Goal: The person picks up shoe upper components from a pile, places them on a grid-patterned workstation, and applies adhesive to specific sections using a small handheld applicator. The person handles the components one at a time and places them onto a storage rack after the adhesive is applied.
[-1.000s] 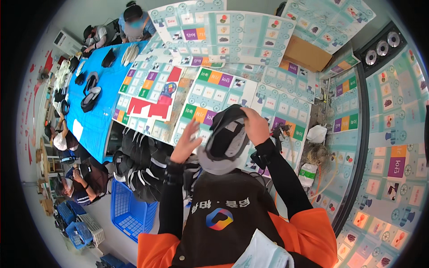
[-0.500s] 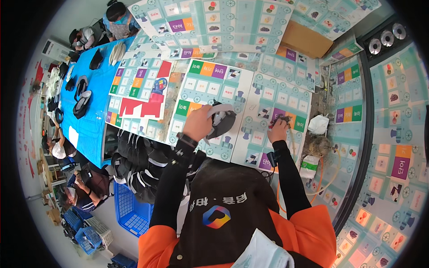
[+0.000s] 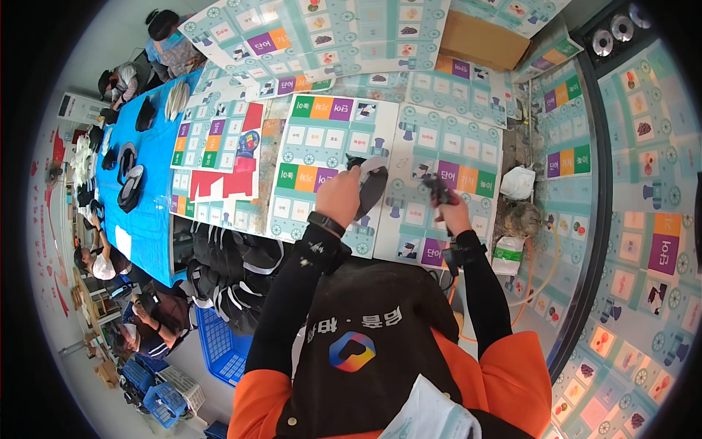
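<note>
My left hand (image 3: 338, 197) is closed around the edge of a dark shoe (image 3: 374, 192) with a pale grey rim, held over the patterned boards on the worktop. The fingers' far side is hidden behind the shoe. To the right, my right hand (image 3: 455, 214) grips a dark spray gun (image 3: 439, 189), its front end raised and facing away from me. A gap separates the gun from the shoe. Beneath both hands lie printed boards (image 3: 417, 143) with coloured blocks and small pictures.
A blue-covered table (image 3: 150, 219) at the left bears several dark shoes. More black shoes (image 3: 241, 249) hang or lie below the worktop, by a blue basket (image 3: 219, 351). An orange hose (image 3: 462, 333) runs at the right, near a white bundle (image 3: 518, 183). Several people work at left.
The spray gun in my right hand has shifted left and tilted up, closer to the shoe. My left hand has turned the shoe, which now shows its dark side more edge-on.
</note>
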Motion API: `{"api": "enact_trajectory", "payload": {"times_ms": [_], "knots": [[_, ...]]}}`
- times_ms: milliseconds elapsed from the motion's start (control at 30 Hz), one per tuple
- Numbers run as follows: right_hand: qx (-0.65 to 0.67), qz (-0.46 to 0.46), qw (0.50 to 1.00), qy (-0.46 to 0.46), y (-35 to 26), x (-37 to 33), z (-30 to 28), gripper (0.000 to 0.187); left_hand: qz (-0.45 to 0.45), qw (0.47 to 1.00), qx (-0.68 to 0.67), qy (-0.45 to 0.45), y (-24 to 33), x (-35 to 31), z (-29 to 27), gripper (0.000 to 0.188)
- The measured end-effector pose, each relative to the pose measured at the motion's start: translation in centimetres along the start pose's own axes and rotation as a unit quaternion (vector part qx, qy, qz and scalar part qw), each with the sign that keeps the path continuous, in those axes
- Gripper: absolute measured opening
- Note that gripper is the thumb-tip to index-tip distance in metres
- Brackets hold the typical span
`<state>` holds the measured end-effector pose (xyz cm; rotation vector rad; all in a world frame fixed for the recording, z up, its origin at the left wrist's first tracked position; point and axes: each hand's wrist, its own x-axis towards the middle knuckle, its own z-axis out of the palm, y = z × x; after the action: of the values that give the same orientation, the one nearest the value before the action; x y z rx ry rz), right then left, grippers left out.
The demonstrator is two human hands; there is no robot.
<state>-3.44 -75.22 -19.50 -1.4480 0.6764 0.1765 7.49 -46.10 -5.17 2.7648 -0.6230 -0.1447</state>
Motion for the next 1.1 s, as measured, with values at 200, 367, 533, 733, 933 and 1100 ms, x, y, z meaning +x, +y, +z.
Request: {"api": "enact_trajectory", "payload": {"times_ms": [200, 367, 533, 733, 933, 1100], "knots": [[-0.101, 0.07, 0.976, -0.18, -3.7, -3.5, 4.4, 0.054, 0.04, 0.999, -0.012, -0.005, 0.6, 1.8, 2.0, 0.008], [-0.326, -0.113, 0.934, -0.089, -3.2, -3.1, 5.4, 0.037, 0.037, 0.999, -0.014, -0.013, 1.1, 2.3, 2.0, 0.008], [-0.297, -0.101, 0.941, -0.124, -3.7, -3.9, 5.7, 0.03, 0.028, 0.999, -0.03, -0.019, 1.0, 2.2, 2.1, 0.01], [-0.323, -0.124, 0.931, -0.117, -3.9, -3.8, 6.2, 0.025, 0.007, 0.998, -0.048, -0.042, 1.3, 1.6, 1.0, 0.019], [-0.326, -0.146, 0.927, -0.116, -3.6, -3.5, 6.5, 0.022, 0.03, 0.991, -0.107, -0.079, 1.1, 0.4, -0.8, 0.028], [-0.345, -0.178, 0.916, -0.098, -3.5, -3.2, 7.0, 0.021, 0.003, 0.988, -0.144, -0.059, 0.3, -0.4, -1.2, 0.033]]}}
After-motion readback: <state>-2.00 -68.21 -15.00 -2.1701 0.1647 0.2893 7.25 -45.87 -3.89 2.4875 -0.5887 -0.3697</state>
